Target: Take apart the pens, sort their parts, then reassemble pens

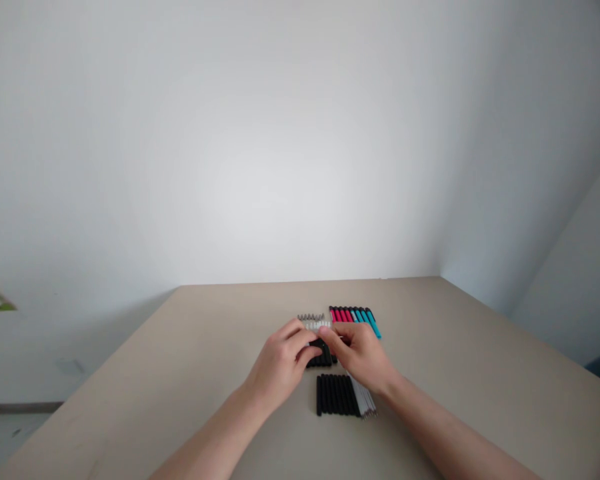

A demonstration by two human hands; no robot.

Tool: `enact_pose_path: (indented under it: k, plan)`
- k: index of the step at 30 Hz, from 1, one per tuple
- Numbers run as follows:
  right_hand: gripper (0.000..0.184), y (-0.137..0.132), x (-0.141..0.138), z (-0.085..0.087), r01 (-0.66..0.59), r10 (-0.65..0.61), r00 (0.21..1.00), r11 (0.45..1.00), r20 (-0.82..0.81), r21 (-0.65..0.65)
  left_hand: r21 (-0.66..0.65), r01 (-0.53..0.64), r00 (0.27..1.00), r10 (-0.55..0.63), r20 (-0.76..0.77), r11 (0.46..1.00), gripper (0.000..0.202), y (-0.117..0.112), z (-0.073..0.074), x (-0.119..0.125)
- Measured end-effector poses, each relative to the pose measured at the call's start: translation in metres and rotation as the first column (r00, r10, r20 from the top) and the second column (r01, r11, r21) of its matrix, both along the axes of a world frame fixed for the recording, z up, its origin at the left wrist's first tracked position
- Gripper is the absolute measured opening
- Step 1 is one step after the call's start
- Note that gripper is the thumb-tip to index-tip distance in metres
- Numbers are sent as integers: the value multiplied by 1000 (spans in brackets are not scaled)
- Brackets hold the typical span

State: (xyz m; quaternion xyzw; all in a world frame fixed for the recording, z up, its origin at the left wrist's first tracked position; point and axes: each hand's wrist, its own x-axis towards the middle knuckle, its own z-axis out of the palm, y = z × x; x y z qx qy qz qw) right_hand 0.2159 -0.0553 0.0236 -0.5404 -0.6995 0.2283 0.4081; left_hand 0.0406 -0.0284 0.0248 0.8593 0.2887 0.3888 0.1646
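Where left hand (281,353) meets right hand (364,355) near black pieces (337,395), cannot tell grip state.

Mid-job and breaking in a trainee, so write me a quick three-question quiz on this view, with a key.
1. True or false: the left hand and the right hand wear gloves.
2. Which lies directly left of the slim pale rods?
A) the wall
B) a row of black tubes
C) a cup
3. Fill in: the grey coiled parts, left of the pink and turquoise tubes, look like ____.

Key: 1 false; 2 B; 3 springs.
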Motion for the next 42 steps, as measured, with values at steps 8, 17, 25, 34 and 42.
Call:
enact_pose_path:
  k: [8,17,25,34,42]
  plan:
    - [34,-1,3,5,-8,9,1000,1000,-9,26,-102,-34,994,45,102,994,12,2,-3,0]
    - [26,2,6,1,-45,48,996,998,-75,42,-183,34,996,-17,92,983,12,-3,-1,3]
    - [21,0,4,6,-79,80,996,997,-32,12,-229,33,997,-15,81,973,14,0,-5,2]
    - [19,2,5,2,-82,81,995,997,-61,-5,-251,7,999,6,49,968,16,-2,-4,2]
    - [18,1,3,4,-98,99,991,995,-94,14,-245,-6,1000,10,16,969,19,-3,-3,2]
